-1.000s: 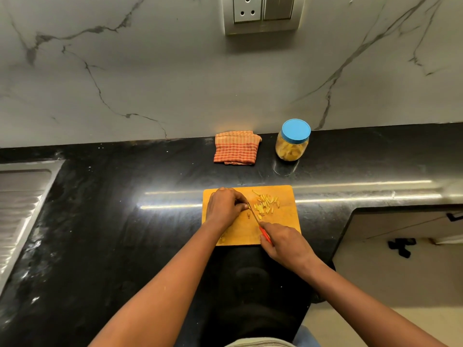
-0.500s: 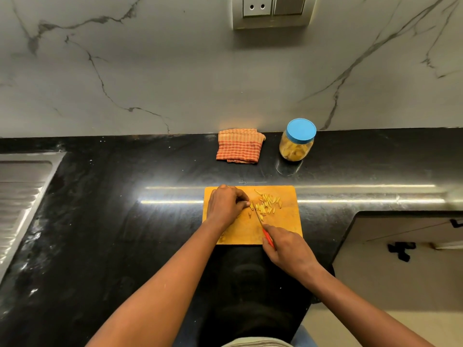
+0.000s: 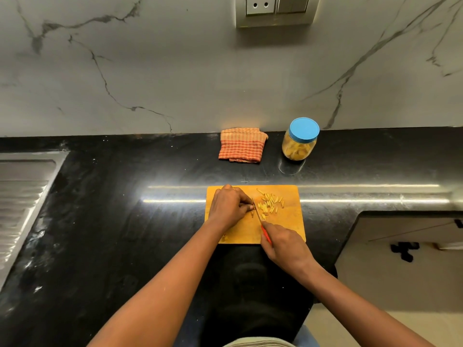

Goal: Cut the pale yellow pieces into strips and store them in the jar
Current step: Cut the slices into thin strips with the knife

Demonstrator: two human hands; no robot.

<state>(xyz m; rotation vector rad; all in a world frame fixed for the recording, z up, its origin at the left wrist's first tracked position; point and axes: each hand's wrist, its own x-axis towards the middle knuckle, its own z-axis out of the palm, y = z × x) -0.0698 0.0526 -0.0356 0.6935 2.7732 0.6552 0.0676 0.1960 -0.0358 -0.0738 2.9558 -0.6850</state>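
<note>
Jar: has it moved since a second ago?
No. The jar stays just right of the checked cloth, with the same gap between them; only the camera has shifted.

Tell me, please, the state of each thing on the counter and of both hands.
Jar: upright, blue lid on, yellow pieces inside.
Cloth: folded, lying behind the board.
Cutting board: flat on the counter, in use.
Strips: cut, loose on the board, right of the blade.
Knife: held, blade down on the board.
Left hand: fingers curled, pinning a small piece beside the blade.
Right hand: gripping the red knife handle.
</note>
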